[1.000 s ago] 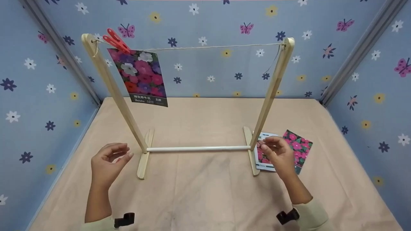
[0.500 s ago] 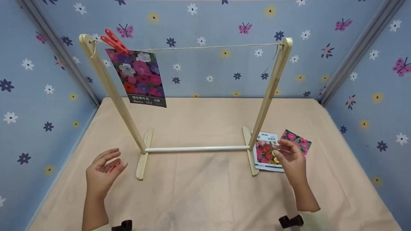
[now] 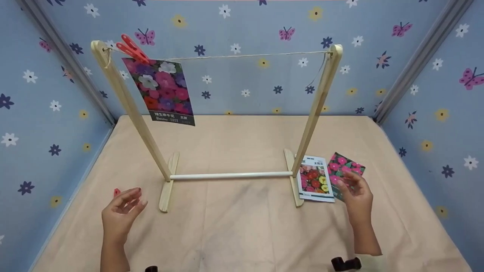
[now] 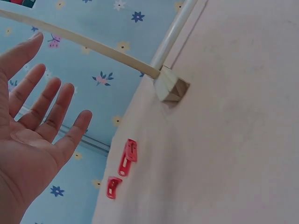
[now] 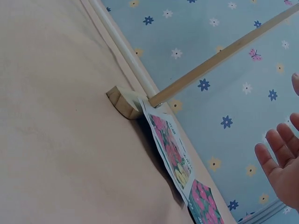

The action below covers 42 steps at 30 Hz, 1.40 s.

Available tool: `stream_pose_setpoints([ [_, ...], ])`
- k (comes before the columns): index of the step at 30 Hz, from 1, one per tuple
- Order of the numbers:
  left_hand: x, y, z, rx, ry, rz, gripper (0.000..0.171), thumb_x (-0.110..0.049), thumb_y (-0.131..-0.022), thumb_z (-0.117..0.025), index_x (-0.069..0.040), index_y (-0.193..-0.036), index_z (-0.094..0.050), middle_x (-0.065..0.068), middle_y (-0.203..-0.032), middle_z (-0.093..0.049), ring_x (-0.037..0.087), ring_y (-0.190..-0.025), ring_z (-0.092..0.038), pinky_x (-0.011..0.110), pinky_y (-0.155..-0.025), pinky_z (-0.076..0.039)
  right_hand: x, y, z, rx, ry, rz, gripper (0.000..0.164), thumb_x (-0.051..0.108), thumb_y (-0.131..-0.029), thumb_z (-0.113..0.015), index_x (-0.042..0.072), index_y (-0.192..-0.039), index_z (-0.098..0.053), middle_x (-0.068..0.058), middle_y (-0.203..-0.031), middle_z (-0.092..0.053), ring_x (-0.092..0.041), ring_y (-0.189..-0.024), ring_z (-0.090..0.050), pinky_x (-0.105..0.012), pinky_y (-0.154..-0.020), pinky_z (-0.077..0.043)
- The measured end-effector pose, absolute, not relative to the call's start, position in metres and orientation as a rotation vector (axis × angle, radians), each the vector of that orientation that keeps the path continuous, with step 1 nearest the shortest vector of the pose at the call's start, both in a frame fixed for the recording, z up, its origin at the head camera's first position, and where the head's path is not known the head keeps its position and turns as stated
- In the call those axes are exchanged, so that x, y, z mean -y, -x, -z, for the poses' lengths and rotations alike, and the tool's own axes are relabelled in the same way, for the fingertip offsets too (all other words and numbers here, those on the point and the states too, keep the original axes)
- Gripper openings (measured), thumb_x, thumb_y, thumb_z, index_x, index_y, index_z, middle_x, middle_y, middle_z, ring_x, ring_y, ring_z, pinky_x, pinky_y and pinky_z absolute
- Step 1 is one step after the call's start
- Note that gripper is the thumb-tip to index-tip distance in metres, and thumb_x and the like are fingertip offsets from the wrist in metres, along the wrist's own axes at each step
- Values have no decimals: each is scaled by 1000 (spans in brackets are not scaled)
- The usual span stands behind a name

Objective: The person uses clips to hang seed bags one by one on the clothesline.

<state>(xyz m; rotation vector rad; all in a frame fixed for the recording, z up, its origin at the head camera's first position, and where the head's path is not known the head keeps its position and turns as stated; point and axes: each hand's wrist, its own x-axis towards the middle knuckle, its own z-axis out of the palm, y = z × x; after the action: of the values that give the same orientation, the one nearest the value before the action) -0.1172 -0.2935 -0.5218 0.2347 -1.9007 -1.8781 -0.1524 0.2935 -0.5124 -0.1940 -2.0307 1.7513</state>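
My left hand (image 3: pixel 120 215) hovers left of the wooden stand with its fingers loosely bent and nothing held. Two red clothespins, one (image 4: pixel 128 156) nearer the stand and another (image 4: pixel 112 186), lie on the table in the left wrist view; the left hand mostly covers them in the head view. My right hand (image 3: pixel 357 198) is in the air in front of a pink-flower seed packet (image 3: pixel 335 166), partly covering it, and holds nothing. Beside that lies a white-bordered seed packet (image 3: pixel 315 179). A dark-bottomed flower packet (image 3: pixel 164 88) hangs from the string (image 3: pixel 242 56) by a red clothespin (image 3: pixel 134 49).
The stand has a left post (image 3: pixel 130 109), a right post (image 3: pixel 317 109) and a white crossbar (image 3: pixel 230 175) low between two wooden feet. A peach cloth (image 3: pixel 242 226) covers the table. Blue flowered walls (image 3: pixel 242 83) enclose the back and sides.
My right hand has moved right and down, uncovering the white-bordered packet. My left hand has drawn lower and away from the stand, and a bit of red clothespin shows behind it.
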Motion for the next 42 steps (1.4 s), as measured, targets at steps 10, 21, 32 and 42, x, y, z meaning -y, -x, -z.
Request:
stream_pose_setpoints([
  [10,304,115,541,1908,-432,1876,40,12,-74,-78,15,-111,-64,9,-100,-69,19,-95,-65,19,-80,-55,-308,153,528,1978,396,-1771,43,20,-90,-72,3,-127,-57,-8,-119,-59,-15,-106,-55,-12,-82,-51],
  [21,312,112,557,1978,-607,1837,41,4,-76,-81,8,-114,-66,3,-105,-70,13,-98,-64,15,-82,-53,-320,155,541,2041,660,-1761,53,33,-90,-70,7,-133,-55,-8,-130,-53,-13,-112,-49,-9,-84,-46],
  [32,314,109,566,2120,-699,1748,50,-6,-78,-82,3,-124,-63,2,-116,-63,11,-106,-57,9,-80,-49,-315,157,550,2201,730,-1724,59,35,-92,-67,3,-139,-49,-12,-135,-51,-13,-111,-48,-8,-79,-46],
  [42,319,109,570,2204,-788,1634,54,-13,-83,-79,-1,-131,-59,14,-128,-55,12,-105,-58,6,-82,-46,-308,161,553,2298,700,-1742,54,28,-96,-64,3,-140,-47,-14,-136,-51,-17,-113,-49,-10,-80,-49],
])
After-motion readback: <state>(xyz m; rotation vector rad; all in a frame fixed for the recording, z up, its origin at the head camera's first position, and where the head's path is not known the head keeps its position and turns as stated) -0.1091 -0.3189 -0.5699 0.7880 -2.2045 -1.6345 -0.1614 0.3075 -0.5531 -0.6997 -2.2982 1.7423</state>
